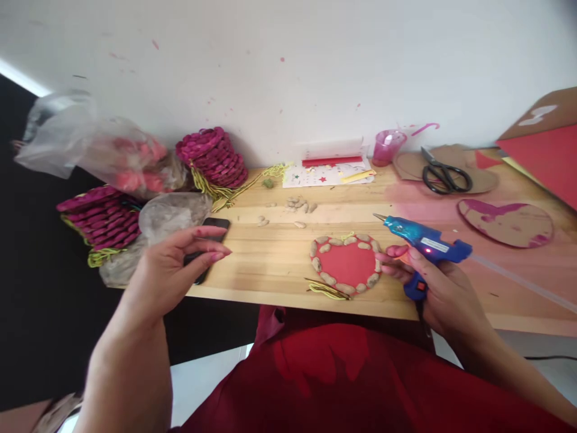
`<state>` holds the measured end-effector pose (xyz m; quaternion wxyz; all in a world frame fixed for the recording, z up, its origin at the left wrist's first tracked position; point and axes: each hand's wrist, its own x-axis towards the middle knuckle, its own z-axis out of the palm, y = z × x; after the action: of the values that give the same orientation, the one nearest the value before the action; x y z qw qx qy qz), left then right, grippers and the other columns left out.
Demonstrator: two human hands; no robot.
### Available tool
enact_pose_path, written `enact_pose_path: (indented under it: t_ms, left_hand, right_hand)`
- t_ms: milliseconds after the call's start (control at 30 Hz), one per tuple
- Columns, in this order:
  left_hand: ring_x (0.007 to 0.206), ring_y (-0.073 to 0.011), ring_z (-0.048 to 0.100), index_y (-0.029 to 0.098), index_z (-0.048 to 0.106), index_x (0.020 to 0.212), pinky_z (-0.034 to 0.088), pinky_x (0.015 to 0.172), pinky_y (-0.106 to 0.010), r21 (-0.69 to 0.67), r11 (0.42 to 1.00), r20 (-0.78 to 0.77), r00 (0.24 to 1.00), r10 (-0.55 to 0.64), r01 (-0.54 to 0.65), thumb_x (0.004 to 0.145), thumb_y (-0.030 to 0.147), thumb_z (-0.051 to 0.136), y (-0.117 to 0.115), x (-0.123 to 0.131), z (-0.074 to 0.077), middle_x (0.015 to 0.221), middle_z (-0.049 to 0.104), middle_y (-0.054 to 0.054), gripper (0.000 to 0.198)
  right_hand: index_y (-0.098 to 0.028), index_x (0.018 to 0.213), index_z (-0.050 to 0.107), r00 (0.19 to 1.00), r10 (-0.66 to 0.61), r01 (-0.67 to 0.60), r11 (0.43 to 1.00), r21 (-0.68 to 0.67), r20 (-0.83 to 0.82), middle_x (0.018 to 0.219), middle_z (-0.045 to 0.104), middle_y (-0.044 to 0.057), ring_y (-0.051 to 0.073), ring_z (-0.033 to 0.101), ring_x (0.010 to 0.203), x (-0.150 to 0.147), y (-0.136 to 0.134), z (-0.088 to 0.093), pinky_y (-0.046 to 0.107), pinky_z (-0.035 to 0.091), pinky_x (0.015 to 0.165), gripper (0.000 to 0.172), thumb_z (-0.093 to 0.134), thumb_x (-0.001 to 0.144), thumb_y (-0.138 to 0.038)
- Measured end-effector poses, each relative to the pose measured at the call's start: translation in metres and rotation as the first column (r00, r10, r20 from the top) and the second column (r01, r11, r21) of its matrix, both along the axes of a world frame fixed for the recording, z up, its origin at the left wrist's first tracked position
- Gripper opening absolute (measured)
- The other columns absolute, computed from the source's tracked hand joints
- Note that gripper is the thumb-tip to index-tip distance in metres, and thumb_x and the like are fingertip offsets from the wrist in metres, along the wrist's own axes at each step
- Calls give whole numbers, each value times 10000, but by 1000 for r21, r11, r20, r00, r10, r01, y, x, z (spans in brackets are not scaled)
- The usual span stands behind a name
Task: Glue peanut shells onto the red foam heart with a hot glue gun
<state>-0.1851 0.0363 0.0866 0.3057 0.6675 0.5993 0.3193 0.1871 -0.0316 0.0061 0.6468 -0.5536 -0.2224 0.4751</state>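
My right hand (444, 288) holds a blue hot glue gun (417, 237), its nozzle pointing left and a small light glowing on its side. A clear glue stick sticks out of the gun's back. Just left of this hand lies a red heart (345, 264), edged with peanuts in their shells; a few more sit inside its upper edge. Yellow and brown yarn strands (328, 290) lie at its lower left. My left hand (169, 267) is raised above a black phone (211, 240), thumb and fingertips pinched together. Whatever may be between them is too small to make out.
Loose peanuts (300, 205) lie behind the heart. Scissors (446, 177) rest on cardboard near a stained cardboard heart (505, 222) and a pink cup (387, 147). Magenta woven baskets (211, 157) and plastic bags (126, 150) crowd the left. A wall stands behind.
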Motion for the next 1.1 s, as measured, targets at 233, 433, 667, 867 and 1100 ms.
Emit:
enact_pose_path:
  t_ms: [233, 433, 667, 867, 1100]
  left_hand:
    - [875, -203, 740, 189, 713, 1186, 583, 914, -365, 100, 993, 140, 989, 49, -64, 754, 385, 841, -1, 9, -14, 895, 780, -49, 491]
    - [775, -196, 721, 183, 767, 1084, 596, 853, -355, 139, 983, 62, 992, 109, -117, 735, 436, 849, 1, 5, -19, 794, 757, -36, 438]
    - [1190, -263, 658, 270, 681, 1300, 453, 1120, -435, 74, 992, -96, 991, -91, 98, 820, 422, 774, -1, -11, -13, 1232, 739, -52, 512]
    - [887, -233, 687, 259, 788, 908, 530, 874, -390, 251, 968, -298, 950, 94, -17, 844, 403, 738, 0, -7, -18, 901, 767, -26, 166]
    - [1058, -286, 588, 313, 739, 1173, 411, 919, -472, 235, 945, -618, 785, -34, 226, 851, 232, 759, 18, 15, -56, 1047, 707, -59, 332]
  right_hand:
    - [-206, 739, 792, 1000, -14, 15, 999, -44, 3, 847, 739, 68, 212, 763, 742, 1, 2, 1, 232, 640, 669, 360, 952, 553, -470]
    - [-211, 705, 785, 999, -34, 36, 998, -58, 28, 824, 726, 68, 230, 757, 745, -1, 4, 2, 258, 651, 636, 390, 958, 506, -498]
    - [-192, 738, 781, 1000, -23, 24, 998, -62, 14, 772, 727, 24, 184, 743, 658, 1, 2, -1, 226, 659, 621, 460, 969, 460, -507]
    - [-195, 722, 782, 999, -24, 25, 998, -55, 24, 774, 745, 31, 187, 751, 676, -1, 3, 1, 213, 659, 643, 471, 974, 433, -514]
    - [-193, 748, 778, 999, -7, 9, 999, -42, 47, 780, 734, 33, 216, 768, 757, 3, 2, -4, 221, 661, 649, 437, 950, 510, -517]
